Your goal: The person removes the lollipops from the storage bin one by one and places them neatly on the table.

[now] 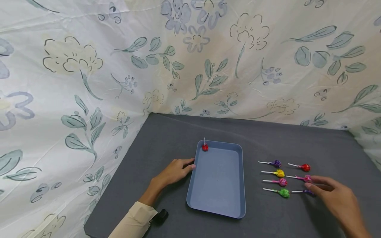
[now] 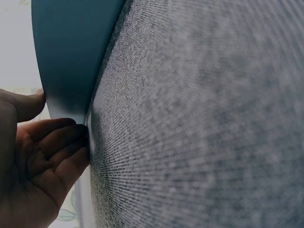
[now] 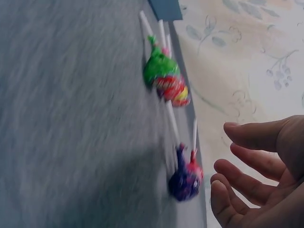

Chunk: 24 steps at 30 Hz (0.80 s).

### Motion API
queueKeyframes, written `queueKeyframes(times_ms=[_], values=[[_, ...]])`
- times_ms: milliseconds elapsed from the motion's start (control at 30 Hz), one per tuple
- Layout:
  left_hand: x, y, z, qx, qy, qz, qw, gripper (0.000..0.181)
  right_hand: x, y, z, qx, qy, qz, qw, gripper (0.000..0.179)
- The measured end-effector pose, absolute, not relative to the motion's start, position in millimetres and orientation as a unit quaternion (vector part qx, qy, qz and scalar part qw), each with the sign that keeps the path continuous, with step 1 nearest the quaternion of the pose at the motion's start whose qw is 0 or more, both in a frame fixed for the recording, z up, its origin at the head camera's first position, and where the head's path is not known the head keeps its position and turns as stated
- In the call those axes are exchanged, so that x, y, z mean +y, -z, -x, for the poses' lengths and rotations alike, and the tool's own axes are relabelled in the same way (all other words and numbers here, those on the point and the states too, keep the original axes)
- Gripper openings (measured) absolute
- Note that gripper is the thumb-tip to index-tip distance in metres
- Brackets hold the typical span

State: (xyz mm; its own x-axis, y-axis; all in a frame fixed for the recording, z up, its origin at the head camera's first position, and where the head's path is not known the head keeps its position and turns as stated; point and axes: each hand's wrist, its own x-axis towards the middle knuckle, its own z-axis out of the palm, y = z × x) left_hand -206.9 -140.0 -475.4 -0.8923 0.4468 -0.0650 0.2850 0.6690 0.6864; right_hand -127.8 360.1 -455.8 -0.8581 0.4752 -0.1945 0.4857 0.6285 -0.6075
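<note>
A blue-grey tray (image 1: 217, 178) lies on the table with one red lollipop (image 1: 205, 147) in its far left corner, stick over the rim. At the tray's left side my left hand (image 1: 175, 172) touches the wall with thumb and fingertips. My right hand (image 1: 336, 195) hovers at the right-hand lollipops, fingers parted and gripping nothing in the right wrist view. Closest to its fingertips are a pink lollipop (image 1: 307, 178) and a dark purple lollipop (image 3: 183, 185), the latter partly hidden by the thumb in the head view. Just beyond them lies a red lollipop (image 1: 305, 167).
Between tray and right hand, a column holds a purple lollipop (image 1: 277, 163), a yellow one (image 1: 279, 173), a pink one (image 1: 282, 182) and a green one (image 1: 284, 193), sticks pointing left. Floral cloth (image 1: 208, 66) hangs behind the dark grey table (image 1: 178, 129).
</note>
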Motion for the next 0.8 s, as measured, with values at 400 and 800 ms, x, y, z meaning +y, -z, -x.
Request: queueKeyframes(times_ms=[400,800], values=[[-139.5,475.8,206.6,0.907,-0.352,-0.204,0.111,0.054,331.1,442.8,132.5,0.913,0.369,-0.172,-0.036,0.062],[-137.7,475.4,206.8,0.907,-0.356,-0.199,0.108,0.052,299.5,439.0,139.0,0.888,0.450,-0.085,-0.037,0.058]])
